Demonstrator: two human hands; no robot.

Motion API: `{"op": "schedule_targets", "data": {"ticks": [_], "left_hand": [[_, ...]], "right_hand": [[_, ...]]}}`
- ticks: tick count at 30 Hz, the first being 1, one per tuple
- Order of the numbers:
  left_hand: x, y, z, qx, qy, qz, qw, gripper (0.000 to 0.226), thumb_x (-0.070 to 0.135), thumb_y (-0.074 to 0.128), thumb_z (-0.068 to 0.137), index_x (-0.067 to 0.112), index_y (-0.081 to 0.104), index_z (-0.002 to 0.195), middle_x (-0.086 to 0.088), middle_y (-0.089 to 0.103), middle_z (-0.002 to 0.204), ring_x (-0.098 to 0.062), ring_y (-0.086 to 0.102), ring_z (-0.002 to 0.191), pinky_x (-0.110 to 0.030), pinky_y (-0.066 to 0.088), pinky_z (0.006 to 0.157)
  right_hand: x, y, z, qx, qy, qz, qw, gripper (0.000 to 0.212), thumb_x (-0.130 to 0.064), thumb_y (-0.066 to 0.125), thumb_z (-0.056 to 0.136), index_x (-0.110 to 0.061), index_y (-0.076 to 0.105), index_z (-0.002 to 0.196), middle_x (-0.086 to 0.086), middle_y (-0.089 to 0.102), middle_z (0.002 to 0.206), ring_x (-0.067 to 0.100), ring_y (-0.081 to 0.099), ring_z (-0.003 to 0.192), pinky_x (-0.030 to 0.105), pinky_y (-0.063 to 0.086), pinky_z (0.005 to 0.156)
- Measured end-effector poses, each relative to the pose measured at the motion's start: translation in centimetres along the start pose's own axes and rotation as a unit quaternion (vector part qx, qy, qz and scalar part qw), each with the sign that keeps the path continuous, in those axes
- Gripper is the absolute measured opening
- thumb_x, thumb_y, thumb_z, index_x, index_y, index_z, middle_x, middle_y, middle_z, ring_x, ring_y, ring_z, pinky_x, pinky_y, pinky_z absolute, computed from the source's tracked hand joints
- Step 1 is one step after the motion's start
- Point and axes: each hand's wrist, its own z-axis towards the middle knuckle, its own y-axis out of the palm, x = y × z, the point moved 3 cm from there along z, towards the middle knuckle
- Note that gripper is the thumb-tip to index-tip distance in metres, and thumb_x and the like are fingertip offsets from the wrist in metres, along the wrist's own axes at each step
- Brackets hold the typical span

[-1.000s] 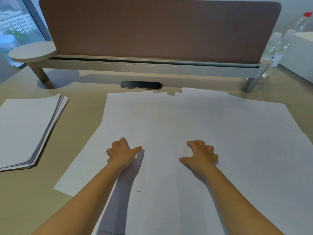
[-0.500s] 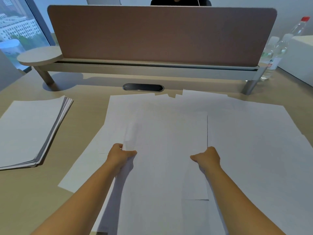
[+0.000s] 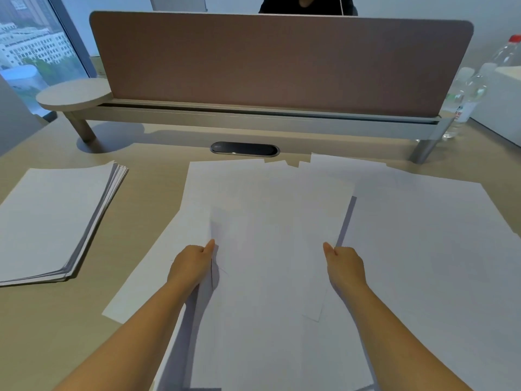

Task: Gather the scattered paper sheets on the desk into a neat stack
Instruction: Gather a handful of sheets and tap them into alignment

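In front of the brown divider panel (image 3: 282,63), on the desk (image 3: 146,182): one spread of loose white sheets (image 3: 423,249), overlapping, corners out of line, running from just short of the panel's base rail toward me. Item, my left hand (image 3: 191,266): fingers curled under and thumb laid on top, pinching the left edge of a raised bundle of sheets (image 3: 276,244). Item, my right hand (image 3: 345,263): the same pinch on the bundle's right edge. The bundle sits lifted off the spread, centred before the panel, a shadow showing under its right edge. Item, left of the panel's near side: a settled stack (image 3: 53,218), edges slightly fanned, lying apart from the spread. Item, at the panel's right end: clear bottles (image 3: 476,88). Risks, as I judge them: the bundle is held only at its edges, so the middle may sag and inner sheets slip out; lifting may drag the sheets lying beneath; the layers look uneven already, so squaring will be needed before they go onto a stack. Not made out: how many sheets I hold, where one white sheet ends and the next begins, my fingers under the paper, and the near edges cut off below the picture.
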Motion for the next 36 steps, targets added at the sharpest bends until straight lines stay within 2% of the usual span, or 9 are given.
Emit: {"op": "schedule_targets", "data": {"ticks": [3,7,11,15,18,21,25,29,36], "left_hand": [[1.0,-0.2,0.1,-0.009,0.026,0.008,1.0,0.048,0.041,0.029,0.098,0.01,0.047,0.067,-0.005,0.05,0.071,-0.027,0.05,0.083,-0.029,0.033,0.068],[1.5,-0.2,0.8,-0.031,0.029,-0.051,0.998,0.045,0.028,0.048,0.095,0.002,0.043,0.131,-0.011,0.053,0.117,-0.024,0.049,0.101,-0.026,0.033,0.081],[1.3,0.2,2.6,-0.046,0.044,-0.052,0.997,0.013,0.015,0.046,0.094,0.009,0.057,0.094,-0.008,0.054,0.089,-0.022,0.048,0.079,-0.026,0.031,0.073],[2.6,0.5,3.7,-0.035,0.076,-0.062,0.995,0.041,0.006,0.04,0.093,0.015,0.023,0.057,-0.001,0.025,0.058,-0.016,0.022,0.055,-0.027,0.017,0.054],[4.0,1.3,4.2,-0.053,0.094,-0.035,0.993,0.032,0.012,0.041,0.094,0.012,0.036,0.063,-0.003,0.041,0.065,-0.018,0.037,0.061,-0.025,0.027,0.054],[5.2,1.5,4.1,-0.03,0.08,0.044,0.995,0.022,0.026,0.045,0.094,0.008,0.054,0.102,-0.01,0.059,0.105,-0.029,0.05,0.101,-0.036,0.04,0.081],[3.9,0.7,3.8,0.048,0.016,0.183,0.982,0.057,0.047,0.041,0.093,0.014,0.034,0.138,-0.01,0.032,0.148,-0.034,0.019,0.14,-0.049,0.022,0.109],[0.7,1.1,3.9,0.016,0.056,0.245,0.968,0.071,0.053,0.021,0.095,0.014,-0.002,0.149,-0.004,-0.003,0.159,-0.03,-0.008,0.146,-0.05,-0.002,0.116],[1.4,1.1,2.3,-0.04,0.142,0.137,0.979,0.074,0.048,0.035,0.094,0.012,0.002,0.149,-0.005,0.007,0.158,-0.023,0.006,0.147,-0.035,0.013,0.117]], "right_hand": [[-0.5,-0.2,0.0,0.042,-0.027,-0.156,0.986,0.037,-0.036,0.038,0.098,-0.004,0.056,0.097,0.011,0.057,0.1,0.024,0.056,0.093,0.033,0.043,0.081],[0.1,0.2,1.2,0.008,-0.004,-0.229,0.973,0.075,-0.047,0.039,0.094,-0.007,0.007,0.148,0.012,0.014,0.155,0.027,0.012,0.144,0.044,0.013,0.117],[0.7,2.1,2.3,-0.052,-0.035,-0.306,0.95,0.072,-0.048,0.023,0.097,-0.009,-0.011,0.148,0.007,-0.014,0.157,0.022,-0.013,0.146,0.046,-0.008,0.116],[0.1,2.8,2.6,-0.077,-0.098,-0.322,0.938,0.066,-0.042,0.022,0.099,-0.011,-0.012,0.148,0.004,-0.017,0.157,0.016,-0.016,0.145,0.043,-0.014,0.115],[-0.4,2.9,3.0,-0.1,-0.123,-0.29,0.944,0.065,-0.038,0.027,0.099,-0.016,-0.008,0.149,0.001,-0.013,0.158,0.014,-0.014,0.145,0.041,-0.015,0.115],[-0.7,2.3,3.3,-0.05,-0.114,-0.226,0.966,0.061,-0.035,0.032,0.098,-0.018,0.003,0.149,0.0,0.004,0.158,0.016,-0.004,0.147,0.039,-0.01,0.117],[-0.1,1.3,2.8,0.029,-0.015,-0.263,0.964,0.063,-0.044,0.024,0.098,-0.014,0.001,0.149,0.009,0.002,0.158,0.025,-0.004,0.146,0.045,-0.003,0.117],[0.2,2.6,2.1,-0.026,-0.032,-0.307,0.951,0.069,-0.051,0.009,0.096,-0.011,-0.012,0.148,0.011,-0.016,0.156,0.024,-0.015,0.145,0.046,-0.012,0.115],[-2.9,5.5,1.9,-0.093,-0.103,-0.227,0.964,0.07,-0.049,0.019,0.097,-0.01,-0.01,0.148,0.007,-0.014,0.157,0.019,-0.015,0.145,0.036,-0.011,0.118]]}}
